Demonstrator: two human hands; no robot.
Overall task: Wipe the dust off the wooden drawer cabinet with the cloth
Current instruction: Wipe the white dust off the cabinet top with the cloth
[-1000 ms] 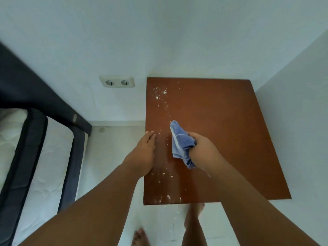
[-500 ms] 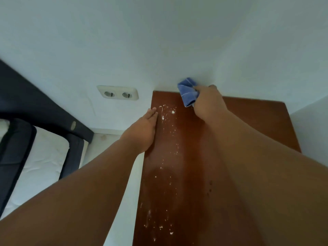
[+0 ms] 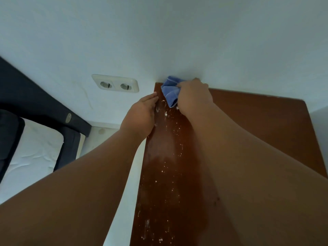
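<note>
The reddish-brown wooden cabinet top (image 3: 257, 125) fills the lower right, with white dust specks (image 3: 166, 167) strewn along its left strip. My right hand (image 3: 194, 96) is shut on a bunched blue cloth (image 3: 169, 93) and presses it at the cabinet's far left corner, against the wall. My left hand (image 3: 140, 116) lies flat with fingers together on the cabinet's left edge, just left of the cloth, holding nothing. My right forearm hides much of the middle of the top.
A white double wall socket (image 3: 115, 84) sits on the white wall left of the cabinet. A dark bed frame (image 3: 35, 96) with a white mattress (image 3: 30, 157) stands at the left. Pale floor (image 3: 101, 135) shows between bed and cabinet.
My right hand carried the cloth from mid-cabinet to the far edge by the wall, then left towards the corner. My left hand slid forward along the left edge. The view tilted closer.
</note>
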